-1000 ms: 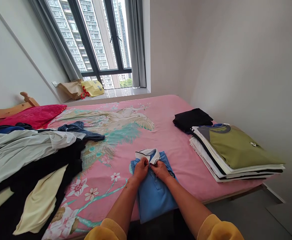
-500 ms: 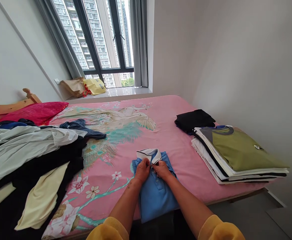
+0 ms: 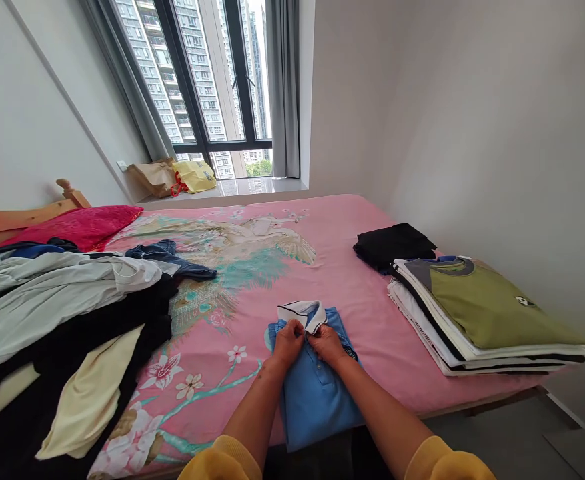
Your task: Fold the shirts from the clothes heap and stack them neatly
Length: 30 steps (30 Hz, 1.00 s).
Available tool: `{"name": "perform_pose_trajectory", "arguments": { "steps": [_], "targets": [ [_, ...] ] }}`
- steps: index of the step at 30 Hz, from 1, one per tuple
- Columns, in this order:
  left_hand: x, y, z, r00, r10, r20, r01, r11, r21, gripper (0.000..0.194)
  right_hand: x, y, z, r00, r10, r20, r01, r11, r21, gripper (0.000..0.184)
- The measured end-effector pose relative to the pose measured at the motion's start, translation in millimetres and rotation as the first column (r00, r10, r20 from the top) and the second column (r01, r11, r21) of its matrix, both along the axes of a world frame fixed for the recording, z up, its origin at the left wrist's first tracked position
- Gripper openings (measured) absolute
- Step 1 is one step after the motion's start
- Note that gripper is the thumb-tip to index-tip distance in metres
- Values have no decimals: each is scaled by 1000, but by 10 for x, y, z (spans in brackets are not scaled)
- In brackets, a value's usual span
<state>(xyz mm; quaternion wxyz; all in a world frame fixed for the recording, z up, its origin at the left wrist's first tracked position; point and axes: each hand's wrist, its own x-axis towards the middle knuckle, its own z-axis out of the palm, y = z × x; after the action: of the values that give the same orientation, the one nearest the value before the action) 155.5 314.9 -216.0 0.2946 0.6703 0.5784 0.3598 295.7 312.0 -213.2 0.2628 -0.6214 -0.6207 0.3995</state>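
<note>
A folded blue polo shirt (image 3: 317,400) with a white, dark-edged collar (image 3: 302,312) lies at the near edge of the pink flowered bed (image 3: 252,267). Both hands meet at the shirt's placket just below the collar. My left hand (image 3: 288,342) has its fingers curled and pinches the cloth there. My right hand (image 3: 328,344) pinches the same spot from the other side. What sits between the fingertips is too small to make out. Yellow sleeves cover both forearms near the camera.
A heap of unfolded clothes (image 3: 57,320) covers the bed's left side, with a red pillow (image 3: 77,227) behind. A stack of folded shirts topped by an olive one (image 3: 487,313) and a folded black garment (image 3: 392,245) sit at the right. Bags (image 3: 177,177) rest on the window sill.
The view has shifted slightly, so everything sits a little further right and lower. Both hands stay pinched at the placket under the collar, with only small finger movements.
</note>
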Motion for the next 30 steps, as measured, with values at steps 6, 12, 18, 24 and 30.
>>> {"name": "perform_pose_trajectory", "arguments": {
  "steps": [6,12,18,24,30],
  "targets": [
    [14,-79,54,999,34,17,-34,999,-29,16,-48,-34,-12,987,-3,163,-13,995,96,17],
    [38,-101,91,989,145,0,-144,984,-102,20,-86,-72,-5,967,18,254,-45,994,103,19],
    [94,-78,125,965,245,-94,-258,951,-167,25,-110,-55,-30,937,37,347,-79,991,108,23],
    [176,-38,147,925,306,-227,-352,913,-205,32,-124,-69,-42,918,66,391,-121,986,118,20],
    [173,-31,217,921,278,-273,-348,903,-252,25,-140,-74,-50,928,54,368,-111,984,137,21]
  ]
}}
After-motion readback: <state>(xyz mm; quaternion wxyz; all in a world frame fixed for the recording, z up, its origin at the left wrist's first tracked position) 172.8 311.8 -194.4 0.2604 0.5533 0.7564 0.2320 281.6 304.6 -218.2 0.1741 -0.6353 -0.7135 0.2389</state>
